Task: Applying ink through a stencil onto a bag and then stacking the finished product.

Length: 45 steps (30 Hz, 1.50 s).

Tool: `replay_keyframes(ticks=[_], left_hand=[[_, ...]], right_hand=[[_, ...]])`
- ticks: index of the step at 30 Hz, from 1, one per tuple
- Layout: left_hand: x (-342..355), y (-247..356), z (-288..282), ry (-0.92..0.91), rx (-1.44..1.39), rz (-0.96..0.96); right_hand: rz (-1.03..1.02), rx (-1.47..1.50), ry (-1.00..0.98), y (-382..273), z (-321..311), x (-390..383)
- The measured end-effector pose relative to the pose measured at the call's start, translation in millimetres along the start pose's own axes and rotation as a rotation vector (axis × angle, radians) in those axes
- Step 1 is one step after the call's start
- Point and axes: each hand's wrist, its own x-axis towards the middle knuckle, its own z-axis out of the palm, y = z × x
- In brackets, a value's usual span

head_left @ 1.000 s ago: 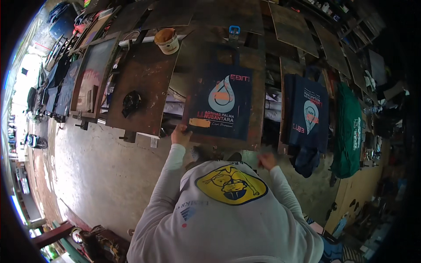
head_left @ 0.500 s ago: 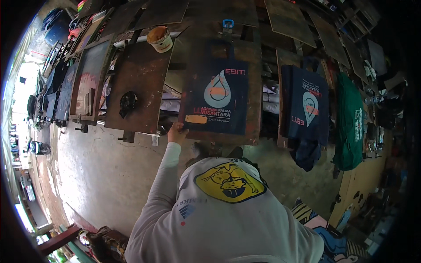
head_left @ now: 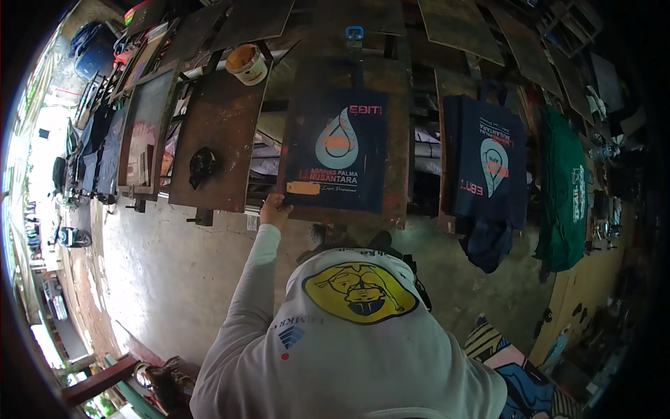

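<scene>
Resting at the near left corner of a flat brown wooden board (head_left: 395, 160), the left hand (head_left: 274, 211) has bent fingers; whether they pinch the board or the navy fabric tote bag with a pale blue drop print (head_left: 342, 157) cannot be told. The right hand's state cannot be told, as it is out of view. The bag lies flat on the board, its handle toward the far edge, a small tan rectangular strip (head_left: 303, 188) at its near left corner. An open, stained whitish bucket (head_left: 248, 66) stands by the far right corner of the next brown board (head_left: 223, 119) leftward.
</scene>
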Motion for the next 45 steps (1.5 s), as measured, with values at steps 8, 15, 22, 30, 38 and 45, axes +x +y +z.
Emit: replay_keyframes(ticks=[8,15,22,30,38,45], left_hand=[[-1,-12,-2,0.037,-0.019,0.029],[2,4,4,0.055,0.127,-0.031],[-4,32,0,0.116,0.109,0.041],[1,9,-3,-0.066,-0.045,-0.037],[11,-9,-9,-0.006,0.039,-0.055],[18,-21,-9,-0.027,-0.089,-0.091]], right_hand=[[0.141,0.421,0.087,20,-6,0],[0.193,0.488,-0.071,-17,-31,-24],[0.047,0.343,0.129,56,-29,101],[-0.098,-0.263,-0.239,26,7,107],[0.308,0.329,-0.113,-30,-1,68],[0.260,0.306,-0.069,-42,17,59]])
